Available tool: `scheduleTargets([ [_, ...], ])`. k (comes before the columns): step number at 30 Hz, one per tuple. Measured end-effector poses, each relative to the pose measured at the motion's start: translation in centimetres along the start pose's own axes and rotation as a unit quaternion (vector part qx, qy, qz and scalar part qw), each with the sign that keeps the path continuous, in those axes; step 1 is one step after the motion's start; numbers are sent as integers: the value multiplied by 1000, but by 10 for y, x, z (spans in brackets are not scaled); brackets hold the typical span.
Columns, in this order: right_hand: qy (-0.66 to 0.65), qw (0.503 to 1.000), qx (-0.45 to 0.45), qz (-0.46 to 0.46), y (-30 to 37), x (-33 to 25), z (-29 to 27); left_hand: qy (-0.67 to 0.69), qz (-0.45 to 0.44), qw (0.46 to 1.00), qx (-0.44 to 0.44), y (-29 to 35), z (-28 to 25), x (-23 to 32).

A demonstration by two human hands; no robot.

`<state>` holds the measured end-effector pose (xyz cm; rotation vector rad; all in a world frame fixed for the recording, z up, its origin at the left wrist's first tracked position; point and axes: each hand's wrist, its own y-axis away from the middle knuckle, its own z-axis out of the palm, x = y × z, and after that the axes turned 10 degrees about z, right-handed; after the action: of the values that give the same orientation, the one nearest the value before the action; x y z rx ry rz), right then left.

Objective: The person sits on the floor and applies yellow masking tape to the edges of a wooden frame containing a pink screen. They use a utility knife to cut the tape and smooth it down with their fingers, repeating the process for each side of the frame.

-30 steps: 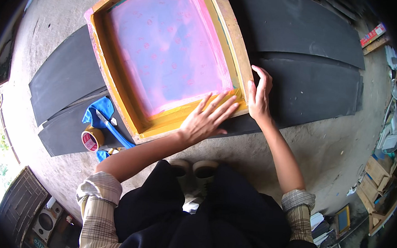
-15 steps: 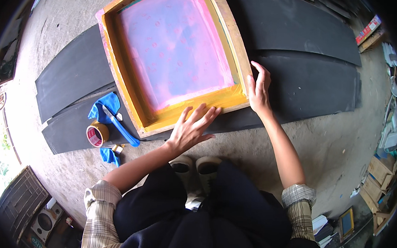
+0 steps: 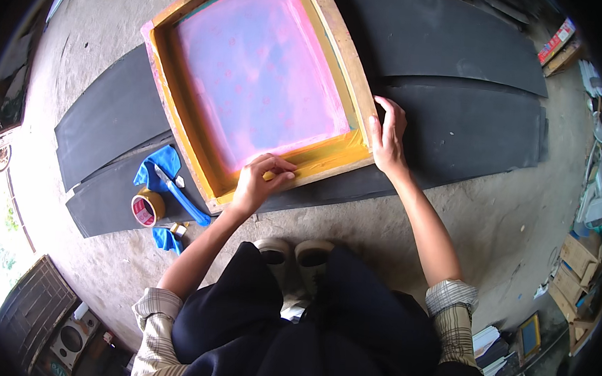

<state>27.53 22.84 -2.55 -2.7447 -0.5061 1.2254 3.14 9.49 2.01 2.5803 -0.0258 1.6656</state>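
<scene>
A wooden screen printing frame (image 3: 331,38) lies tilted in front of me, its mesh (image 3: 260,68) pink and bluish with faint small red marks. Yellow tape (image 3: 323,158) lines the inside of its near and left sides. My right hand (image 3: 390,142) grips the near right corner, fingers along the outer side and thumb over the rim. At the near rail, toward its left, my left hand (image 3: 260,185) is closed with fingers curled and thumb drawn in. A bit of yellow shows between thumb and fingers; what they pinch, if anything, is hidden.
Black boards (image 3: 456,128) lie under the frame on the concrete floor (image 3: 513,208). Left of the frame are a tape roll (image 3: 147,208), a blue-handled knife (image 3: 186,198), a blue cloth (image 3: 157,165) and a smaller blue piece (image 3: 167,239). Wooden pieces (image 3: 578,257) lie far right.
My left hand has gone from spread fingers on the near rail to curled ones, moving a little left. The frame sits slightly further left, with my right hand still at its corner.
</scene>
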Motion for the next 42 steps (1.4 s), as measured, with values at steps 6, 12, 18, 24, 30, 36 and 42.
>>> scheduleTargets([
  [6, 11, 1000, -1, -8, 1, -1, 1, 34, -93, 993, -63, -37, 17, 12],
  [12, 26, 1000, 4, 3, 3, -3, 1, -6, -22, 1000, -4, -41, 46, 28],
  [18, 25, 1000, 7, -2, 3, -1, 2, 9, -4, 999, -46, -59, 57, 29],
  [24, 20, 1000, 11, -2, 2, 2, 2, -9, 54, 998, -38, -85, 85, 33],
  [30, 29, 999, -18, 6, 1, 7, 3, -162, 170, 971, -43, -55, 76, 18],
  [36, 18, 999, -22, 34, 2, 11, 6, -360, 204, 909, -58, 23, 6, -6],
  [42, 35, 999, -30, 27, -3, 18, 1, -408, 139, 899, -77, 108, -39, -22],
])
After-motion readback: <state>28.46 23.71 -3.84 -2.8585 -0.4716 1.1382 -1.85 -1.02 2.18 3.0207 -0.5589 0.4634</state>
